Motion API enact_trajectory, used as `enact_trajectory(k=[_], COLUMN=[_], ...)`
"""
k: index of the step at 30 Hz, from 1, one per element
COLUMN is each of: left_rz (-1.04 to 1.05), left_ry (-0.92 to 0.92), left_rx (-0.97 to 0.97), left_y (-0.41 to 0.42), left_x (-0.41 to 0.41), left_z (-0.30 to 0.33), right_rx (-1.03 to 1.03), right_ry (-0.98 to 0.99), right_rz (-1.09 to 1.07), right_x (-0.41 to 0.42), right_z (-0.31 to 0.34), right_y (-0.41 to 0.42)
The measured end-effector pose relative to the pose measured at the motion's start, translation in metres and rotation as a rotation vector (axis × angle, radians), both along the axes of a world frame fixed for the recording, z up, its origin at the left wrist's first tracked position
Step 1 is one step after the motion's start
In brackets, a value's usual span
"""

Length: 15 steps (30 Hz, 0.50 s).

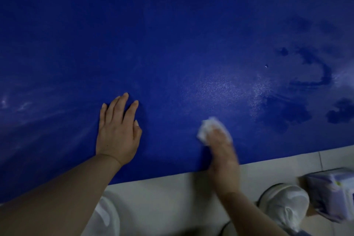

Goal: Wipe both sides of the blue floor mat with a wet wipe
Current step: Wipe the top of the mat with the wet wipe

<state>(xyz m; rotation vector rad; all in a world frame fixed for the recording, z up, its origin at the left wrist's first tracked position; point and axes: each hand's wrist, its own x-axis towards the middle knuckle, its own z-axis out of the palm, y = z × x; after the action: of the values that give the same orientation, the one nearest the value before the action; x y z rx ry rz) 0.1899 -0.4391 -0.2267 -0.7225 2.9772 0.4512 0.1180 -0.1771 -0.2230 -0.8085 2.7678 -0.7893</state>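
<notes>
The blue floor mat (172, 34) fills most of the view, lying flat with its near edge running across the lower part. Dark wet patches and pale streaks mark its right side. My left hand (117, 130) rests flat on the mat near that edge, fingers straight and slightly spread. My right hand (220, 143), blurred by motion, holds a crumpled white wet wipe (207, 129) pressed against the mat to the right of the left hand.
Pale floor tiles (172, 193) lie below the mat's edge. A wet-wipe pack (333, 195) lies on the tiles at the lower right. My white shoes show at the bottom, one (285, 205) beside the pack, the other (107, 216) under my left forearm.
</notes>
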Motion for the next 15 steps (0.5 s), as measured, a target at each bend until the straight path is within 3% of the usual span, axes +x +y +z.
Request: enact_trajectory(k=[2,4,7,10,13,15], left_rz=[0.003,0.005,0.005,-0.001,-0.009,-0.013], left_ry=[0.003,0.013,0.005,0.004,0.012,0.013], left_rx=[0.001,0.006,0.005,0.012,0.013,0.012], left_y=[0.0,0.001,0.001,0.0,-0.001,-0.001], left_x=[0.0,-0.001,0.001,0.001,0.0,0.001], left_z=[0.0,0.0,0.0,-0.001,-0.001,-0.001], right_rx=[0.005,-0.001,-0.127,-0.106,-0.066,0.011], right_ry=[-0.052,-0.075,-0.022,-0.111,-0.125,-0.1], right_rz=[-0.326,-0.445,-0.131,0.206,0.535,0.585], right_x=[-0.006,0.012,0.069,0.101,0.077,0.039], right_z=[0.005,0.007,0.0,-0.001,-0.003,0.001], right_y=[0.03,0.019,-0.029,-0.074,-0.049,-0.007])
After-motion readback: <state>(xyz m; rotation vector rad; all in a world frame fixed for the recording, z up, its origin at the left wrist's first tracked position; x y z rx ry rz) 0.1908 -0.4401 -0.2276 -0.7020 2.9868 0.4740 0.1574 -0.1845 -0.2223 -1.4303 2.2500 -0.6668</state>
